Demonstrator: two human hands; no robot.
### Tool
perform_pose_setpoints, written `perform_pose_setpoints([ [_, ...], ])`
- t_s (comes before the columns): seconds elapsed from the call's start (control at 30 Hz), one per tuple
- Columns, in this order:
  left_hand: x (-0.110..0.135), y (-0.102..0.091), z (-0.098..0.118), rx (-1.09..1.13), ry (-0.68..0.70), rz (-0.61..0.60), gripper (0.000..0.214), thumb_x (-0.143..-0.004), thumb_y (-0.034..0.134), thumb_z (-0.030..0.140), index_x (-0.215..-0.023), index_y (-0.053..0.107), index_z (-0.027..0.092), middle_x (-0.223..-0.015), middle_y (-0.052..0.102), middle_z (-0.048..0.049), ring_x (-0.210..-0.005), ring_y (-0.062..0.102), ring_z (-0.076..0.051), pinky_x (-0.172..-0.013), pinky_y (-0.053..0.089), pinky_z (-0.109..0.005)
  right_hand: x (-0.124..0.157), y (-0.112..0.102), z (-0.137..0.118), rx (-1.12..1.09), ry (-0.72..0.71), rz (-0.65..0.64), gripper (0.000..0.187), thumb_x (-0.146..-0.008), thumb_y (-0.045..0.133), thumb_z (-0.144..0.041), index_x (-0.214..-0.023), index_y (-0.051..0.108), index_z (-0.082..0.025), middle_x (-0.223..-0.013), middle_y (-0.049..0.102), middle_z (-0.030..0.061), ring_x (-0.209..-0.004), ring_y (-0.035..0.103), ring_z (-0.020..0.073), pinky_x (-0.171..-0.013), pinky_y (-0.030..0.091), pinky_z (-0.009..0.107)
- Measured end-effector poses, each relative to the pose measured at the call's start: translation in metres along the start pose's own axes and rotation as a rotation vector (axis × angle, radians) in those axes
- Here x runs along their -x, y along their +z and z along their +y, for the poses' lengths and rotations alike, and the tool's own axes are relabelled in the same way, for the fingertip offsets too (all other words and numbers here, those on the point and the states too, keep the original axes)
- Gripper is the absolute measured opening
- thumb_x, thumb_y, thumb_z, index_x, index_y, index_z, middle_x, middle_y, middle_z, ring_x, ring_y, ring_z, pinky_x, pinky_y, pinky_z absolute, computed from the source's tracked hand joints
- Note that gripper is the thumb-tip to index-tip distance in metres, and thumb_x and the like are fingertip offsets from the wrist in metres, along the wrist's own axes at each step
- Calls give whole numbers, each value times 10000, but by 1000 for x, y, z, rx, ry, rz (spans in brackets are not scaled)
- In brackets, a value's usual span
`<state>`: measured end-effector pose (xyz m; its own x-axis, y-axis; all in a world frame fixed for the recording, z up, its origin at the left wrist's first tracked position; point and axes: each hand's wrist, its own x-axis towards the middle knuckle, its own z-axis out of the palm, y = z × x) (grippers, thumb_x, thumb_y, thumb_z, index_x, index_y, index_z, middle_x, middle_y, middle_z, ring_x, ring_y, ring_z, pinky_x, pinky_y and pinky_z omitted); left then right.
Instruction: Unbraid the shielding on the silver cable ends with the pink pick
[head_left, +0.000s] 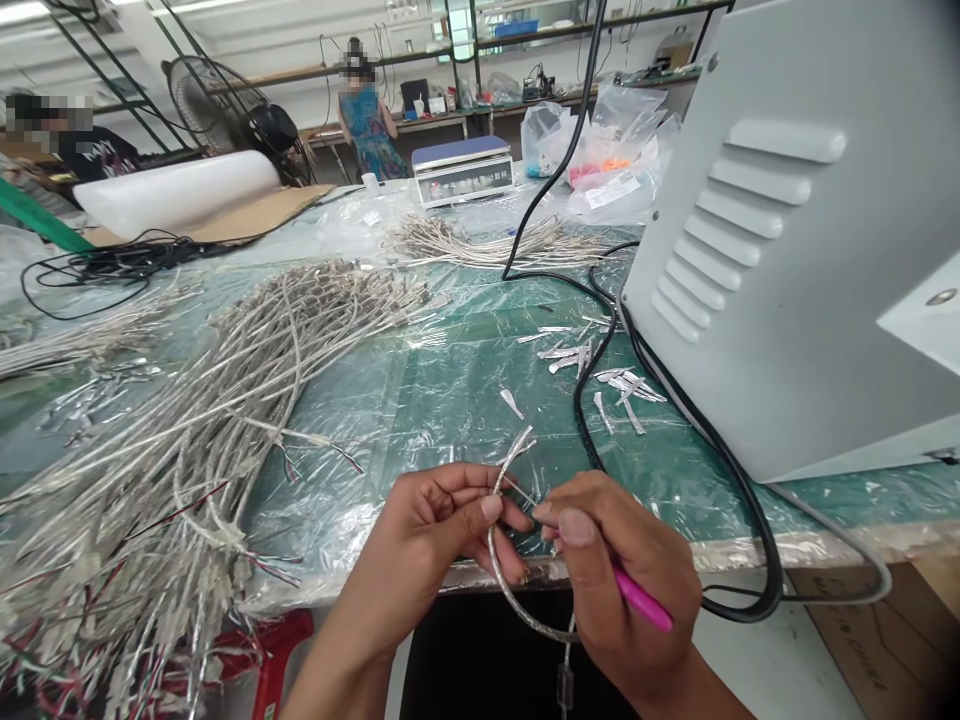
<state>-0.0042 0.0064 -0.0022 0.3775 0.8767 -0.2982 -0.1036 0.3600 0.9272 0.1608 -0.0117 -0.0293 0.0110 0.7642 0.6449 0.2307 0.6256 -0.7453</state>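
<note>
Left hand: [420, 560] curled nearly shut, fingers [491, 510] pinching a braided silver cable [501, 580] near its end.
Right hand: [622, 570] closed around a pink-handled tool [641, 600], fingertips [544, 512] just beside the frayed cable end.
Cable end: [514, 450] splayed strands above the left hand; the rest looped below the table edge, with a black ferrite bead [565, 688] hanging underneath.
Risk, strands: hard picking could snap or bend loose wires; sharp ends could also prick fingertips.
Risk, tool: a slip off the braid could jab the left hand.
Risk, drop: weight of the hanging loop and bead could drag the cable from a loose pinch.
Risk, snag: black power cord [750, 530] close on the right — a wrist catching it could tug the grey metal housing [787, 250].
Mat: foil scraps [600, 365] scattered on plastic-covered green cutting mat [450, 370] — easy to mix into the wires.
Left side: large heap of braided cables [225, 400], thin coloured wires [285, 560] poking out, close enough to tangle.
Far end: bench scale [461, 170], plastic bags [615, 150], standing fan [217, 105], another person [367, 120] by the shelves.
</note>
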Motion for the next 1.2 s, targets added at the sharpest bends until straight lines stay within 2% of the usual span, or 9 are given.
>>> perform_pose_setpoints([
  [0.13, 0, 1, 1, -4, 3, -3, 179, -919, 600, 277, -904, 685, 121, -662, 712, -69, -602, 675, -158, -601, 504, -229, 2, 0, 0, 16, 28, -3, 180, -883, 485, -29, -875, 613, -154, -763, 623, 26, -703, 592, 120, -606, 496, 247],
  [0.43, 0, 2, 1, 2, 17, 29, 174, -887, 645, 273, -975, 665, 124, -820, 722, -86, -610, 685, -159, -580, 513, -233, 2, 3, 1, 61, 42, 48, 177, -894, 493, -46, -832, 592, -179, -786, 619, 22, -703, 599, 128, -591, 493, 253],
  [0.53, 0, 1, 0, -7, 13, 26, 181, -885, 648, 279, -967, 664, 119, -790, 717, -85, -616, 688, -167, -585, 521, -241, 0, 5, 2, 81, 52, 75, 174, -903, 503, -55, -821, 588, -184, -790, 616, 27, -714, 595, 135, -592, 485, 258],
  [0.7, -1, 2, 0, -11, -2, 11, 200, -887, 649, 283, -999, 672, 119, -800, 724, -96, -620, 697, -181, -592, 527, -258, -3, 11, 2, 172, 173, 188, 168, -942, 501, -124, -808, 579, -189, -780, 586, 23, -707, 578, 132, -608, 492, 261],
  [0.83, 0, 2, 0, -25, 5, -21, 168, -898, 631, 275, -931, 678, 117, -739, 710, -84, -614, 693, -175, -592, 519, -247, -8, 13, 2, 238, 230, 236, 212, -965, 498, -201, -768, 573, -192, -780, 576, 22, -675, 561, 124, -574, 476, 250],
  [1.0, 5, -3, 0, 86, 26, 4, 132, -873, 655, 218, -961, 679, 122, -792, 722, -81, -556, 685, -158, -546, 513, -227, -10, 12, 4, 199, 269, 337, 222, -965, 508, -215, -766, 602, -187, -783, 567, 31, -705, 568, 137, -570, 455, 261],
  [1.1, 5, -4, 0, 128, 35, 47, 157, -865, 667, 218, -980, 682, 112, -816, 729, -89, -585, 692, -163, -565, 537, -236, -4, 8, 4, 33, 228, 284, 183, -956, 499, -156, -850, 646, -181, -794, 580, 29, -701, 575, 137, -576, 462, 274],
  [1.2, 2, -4, 2, 131, 20, 38, 179, -866, 669, 229, -986, 678, 97, -836, 732, -103, -602, 698, -168, -565, 546, -235, 2, 3, 2, -95, 143, 164, 185, -932, 492, -104, -882, 660, -165, -789, 595, 29, -699, 581, 136, -583, 474, 279],
])
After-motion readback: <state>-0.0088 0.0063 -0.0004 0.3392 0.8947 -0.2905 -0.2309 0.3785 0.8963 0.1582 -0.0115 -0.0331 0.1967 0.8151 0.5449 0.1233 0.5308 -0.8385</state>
